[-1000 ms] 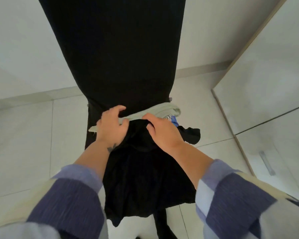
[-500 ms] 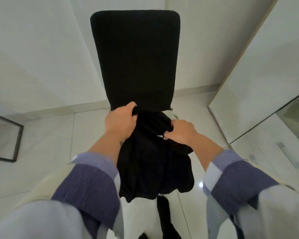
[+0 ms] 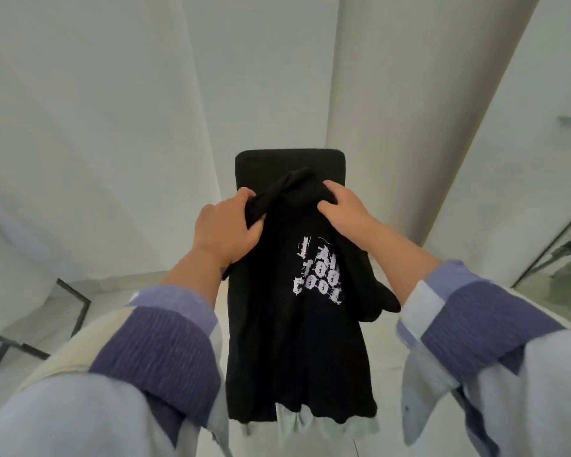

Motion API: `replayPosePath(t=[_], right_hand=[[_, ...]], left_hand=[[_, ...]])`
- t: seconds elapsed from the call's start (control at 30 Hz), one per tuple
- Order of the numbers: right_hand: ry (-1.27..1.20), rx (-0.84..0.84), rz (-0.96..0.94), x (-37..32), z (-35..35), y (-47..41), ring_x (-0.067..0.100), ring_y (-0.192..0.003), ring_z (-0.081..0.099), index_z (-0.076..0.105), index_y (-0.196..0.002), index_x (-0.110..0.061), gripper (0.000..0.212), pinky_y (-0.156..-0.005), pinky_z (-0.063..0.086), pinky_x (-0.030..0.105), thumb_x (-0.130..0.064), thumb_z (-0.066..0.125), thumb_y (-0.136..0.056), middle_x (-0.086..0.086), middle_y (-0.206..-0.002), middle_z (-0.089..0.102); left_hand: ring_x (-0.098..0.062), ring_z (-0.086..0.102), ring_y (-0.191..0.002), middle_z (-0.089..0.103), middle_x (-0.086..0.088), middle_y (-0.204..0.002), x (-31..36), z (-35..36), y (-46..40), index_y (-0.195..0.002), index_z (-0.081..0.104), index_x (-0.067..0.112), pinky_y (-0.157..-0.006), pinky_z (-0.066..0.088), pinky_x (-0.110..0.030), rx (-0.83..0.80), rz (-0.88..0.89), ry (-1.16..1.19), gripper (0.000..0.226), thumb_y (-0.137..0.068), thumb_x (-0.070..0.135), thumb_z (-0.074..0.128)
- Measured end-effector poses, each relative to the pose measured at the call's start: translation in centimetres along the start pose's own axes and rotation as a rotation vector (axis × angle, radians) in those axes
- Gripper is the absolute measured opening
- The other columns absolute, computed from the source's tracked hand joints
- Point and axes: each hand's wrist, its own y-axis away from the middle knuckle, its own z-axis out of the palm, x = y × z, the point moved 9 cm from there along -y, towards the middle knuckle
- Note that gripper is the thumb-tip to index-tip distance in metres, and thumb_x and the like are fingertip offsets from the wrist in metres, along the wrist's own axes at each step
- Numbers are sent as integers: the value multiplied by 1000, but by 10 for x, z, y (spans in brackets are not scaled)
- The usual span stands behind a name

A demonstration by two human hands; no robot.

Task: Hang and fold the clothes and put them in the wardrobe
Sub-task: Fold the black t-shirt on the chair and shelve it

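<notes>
Both hands, left hand [image 3: 226,227] and right hand [image 3: 345,211], are gripping the bunched top of a black T-shirt [image 3: 297,341], dangling in front of the black chair [image 3: 261,166].

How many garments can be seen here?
2: a black printed T-shirt held up by both hands in front of the chair, and a pale green garment below its hem. More may be hidden.
</notes>
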Motion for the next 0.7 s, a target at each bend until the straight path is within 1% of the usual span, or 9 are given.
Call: replayPosePath(t=[0.07, 0.1, 0.17, 0.23, 0.3, 0.43, 0.53, 0.6, 0.7], right_hand=[[29, -54, -90, -37, -5, -5, 13, -94, 57, 60, -106, -16, 27, -86, 44, 22, -2, 45, -89, -2, -98, 62], [62, -91, -136, -56, -6, -6, 12, -90, 58, 61, -101, -18, 26, -83, 44, 19, 0, 45, -89, -3, -94, 62], [133, -155, -188, -87, -9, -7, 6, -75, 56, 58, -94, -19, 24, -67, 43, 7, 1, 46, -89, -5, -83, 60], [188, -154, -215, -109, -18, -8, 6, -63, 54, 55, -94, -20, 19, -55, 43, 9, -3, 46, -91, -3, -77, 59], [220, -94, -207, -117, -31, -9, 9, -59, 53, 52, -95, -22, 14, -54, 43, 17, -9, 48, -91, 0, -77, 61], [240, 9, -177, -112, -46, 0, 15, -67, 56, 53, -94, -16, 11, -61, 45, 27, -14, 54, -84, 1, -80, 61], [378, 47, -146, -92, -50, 6, 21, -73, 55, 54, -94, -14, 11, -63, 45, 34, -14, 55, -83, -1, -77, 55], [373, 54, -63, -69, -53, 7, 21, -79, 55, 55, -103, -14, 16, -66, 43, 30, -15, 54, -87, 1, -85, 57], [128, 29, 68, -44, -56, 11, 23, -91, 58, 56, -115, -13, 25, -81, 46, 30, -15, 57, -90, 6, -104, 63]], left_hand=[[-23, 63, -85, 63, 6, -91, -1, -16, -7, -122, 48, 26, -79, 46, -32, -28, -60, 69, 43, -87, 52, 53], [-21, 62, -88, 64, 7, -94, 1, -22, -12, -123, 48, 28, -84, 46, -35, -59, -92, 113, 49, -85, 58, 53], [-20, 61, -92, 65, 6, -96, 7, -36, -23, -120, 55, 26, -86, 46, -35, -76, -142, 282, 47, -86, 58, 52], [-24, 60, -97, 67, -4, -101, 18, -58, -37, -111, 63, 14, -82, 43, -30, 0, -148, 385, 36, -96, 41, 46], [-25, 57, -94, 65, -9, -101, 25, -84, -47, -107, 62, 6, -76, 36, -26, 108, -166, 428, 33, -100, 29, 39], [-18, 50, -76, 57, -3, -88, 34, -123, -51, -99, 53, 10, -61, 34, -20, 284, -172, 490, 22, -101, 20, 33], [-13, 45, -63, 51, 2, -80, 33, -136, -49, -93, 45, 13, -49, 34, -9, 360, -187, 513, 18, -101, 13, 29], [-17, 46, -71, 52, -1, -82, 25, -138, -46, -97, 46, 14, -59, 34, -16, 374, -238, 552, 18, -102, 18, 29], [-20, 49, -88, 56, -5, -99, 11, -135, -41, -103, 49, 16, -79, 34, -26, 325, -293, 523, 23, -102, 27, 30]])
